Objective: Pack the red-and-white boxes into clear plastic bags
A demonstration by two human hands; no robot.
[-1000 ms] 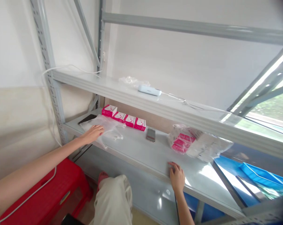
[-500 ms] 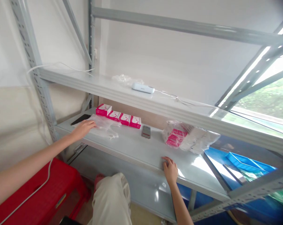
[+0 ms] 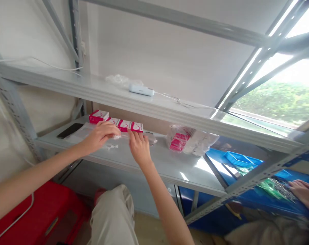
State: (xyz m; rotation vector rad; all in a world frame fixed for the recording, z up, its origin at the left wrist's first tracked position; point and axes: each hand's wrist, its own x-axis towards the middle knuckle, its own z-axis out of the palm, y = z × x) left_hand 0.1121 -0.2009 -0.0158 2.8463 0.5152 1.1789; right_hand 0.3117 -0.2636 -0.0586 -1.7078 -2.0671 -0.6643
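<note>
My left hand [image 3: 103,135] is closed in a pinch on a clear plastic bag [image 3: 151,138], just above the middle shelf. From the other side, my right hand [image 3: 140,147] has its fingers bent onto the same bag, which stretches between both hands and past the right one. Behind them stand several small pink-and-white boxes [image 3: 99,116] in a row, partly covered by my fingers. More clear plastic bags [image 3: 79,134] lie flat to the left of my left hand. A dark phone-like slab [image 3: 70,130] rests beside them. The small grey item behind the held bag is mostly hidden.
Further right on the shelf [image 3: 154,165] sits a plastic bag with pink boxes [image 3: 179,142]. A white device [image 3: 141,90] with a cable lies on the upper shelf. A red stool [image 3: 54,204] stands lower left. Another person's hand [image 3: 301,190] is near blue trays [image 3: 242,158].
My left hand has lifted a plastic bag off the pile and moved right. My right hand has left the shelf edge and come left onto the bag. The view has shifted right.
</note>
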